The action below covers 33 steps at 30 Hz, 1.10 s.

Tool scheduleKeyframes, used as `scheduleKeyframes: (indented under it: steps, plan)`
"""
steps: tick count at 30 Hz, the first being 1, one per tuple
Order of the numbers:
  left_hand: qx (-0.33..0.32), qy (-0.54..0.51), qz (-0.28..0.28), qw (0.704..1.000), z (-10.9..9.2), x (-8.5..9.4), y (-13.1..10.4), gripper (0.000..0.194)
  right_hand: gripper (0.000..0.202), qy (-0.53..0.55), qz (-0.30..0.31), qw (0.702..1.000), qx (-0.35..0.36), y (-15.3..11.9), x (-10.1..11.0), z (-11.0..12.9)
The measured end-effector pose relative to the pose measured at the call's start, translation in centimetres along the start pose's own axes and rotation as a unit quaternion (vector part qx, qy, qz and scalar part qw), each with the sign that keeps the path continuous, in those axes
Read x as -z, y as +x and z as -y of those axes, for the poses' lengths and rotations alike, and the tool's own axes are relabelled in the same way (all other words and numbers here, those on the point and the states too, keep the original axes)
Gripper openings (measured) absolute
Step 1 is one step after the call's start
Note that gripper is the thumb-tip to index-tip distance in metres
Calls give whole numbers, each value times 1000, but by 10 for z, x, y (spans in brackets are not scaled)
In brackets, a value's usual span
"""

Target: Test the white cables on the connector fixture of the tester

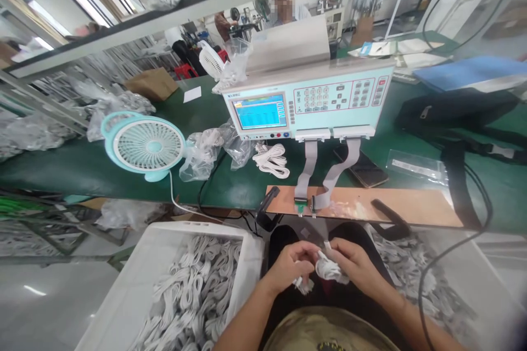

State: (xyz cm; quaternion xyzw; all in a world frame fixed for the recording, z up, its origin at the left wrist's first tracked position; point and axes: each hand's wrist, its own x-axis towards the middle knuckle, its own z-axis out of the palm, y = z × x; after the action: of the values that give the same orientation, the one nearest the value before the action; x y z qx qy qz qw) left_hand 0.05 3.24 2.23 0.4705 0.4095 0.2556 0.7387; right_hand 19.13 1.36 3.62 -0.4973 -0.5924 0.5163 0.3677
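My left hand (293,269) and my right hand (354,264) are close together over my lap, below the table's front edge. A coiled white cable (328,267) is between them, with the fingers of both hands closed on it. Part of the bundle hangs under my left hand. Just beyond the hands, two small connectors on grey ribbon cables (305,173) lie on a copper-coloured board (420,205). The ribbons run up to a tester (341,96) with a lit blue screen.
A white bin (156,236) of coiled cables stands at the left, another cable pile (420,279) at the right. The green table (218,194) bears a turquoise fan (150,145), a white cable coil (272,160), a phone (368,170) and a black bag (432,115). Black clamps grip the board; a black cable loops at right.
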Motion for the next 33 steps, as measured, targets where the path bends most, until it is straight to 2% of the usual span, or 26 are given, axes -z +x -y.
scheduleKeyframes:
  steps: [2, 5, 10, 13, 15, 19, 22, 25, 29, 33]
  plan:
    - [-9, 1, -2, 1000, -5, 4, 0, 37, 33, 7, -33, 999, 8, 15, -5, -2]
    - [-28, -36, -46, 998, -10, 1, 8, 29, 35, 25, -53, 998, 12, 33, -14, -3]
    - [-11, -121, -95, 988, -12, -6, 22, 27, 38, 103, -92, 990, -31, 44, -23, -9]
    - [-26, -87, -162, 983, -11, -7, 27, 30, 37, 138, -96, 985, -35, 46, -23, -11]
    - [-43, -39, -188, 980, -10, -5, 28, 31, 36, 133, -94, 986, -27, 47, -21, -9]
    - [-62, 53, -165, 983, -14, 5, 26, 31, 37, 166, -86, 981, -50, 48, -20, -3]
    - [-60, 106, -129, 984, -21, 15, 23, 35, 38, 255, -89, 956, -116, 49, -24, 0]
    - [-41, 104, -114, 987, -25, 20, 23, 34, 39, 325, -106, 926, -159, 51, -30, 2]
    - [-45, 64, -146, 986, -23, 20, 29, 30, 38, 371, -122, 905, -170, 54, -33, 5]
    - [-95, 50, -183, 977, -17, 17, 35, 33, 35, 370, -109, 909, -160, 54, -32, 4]
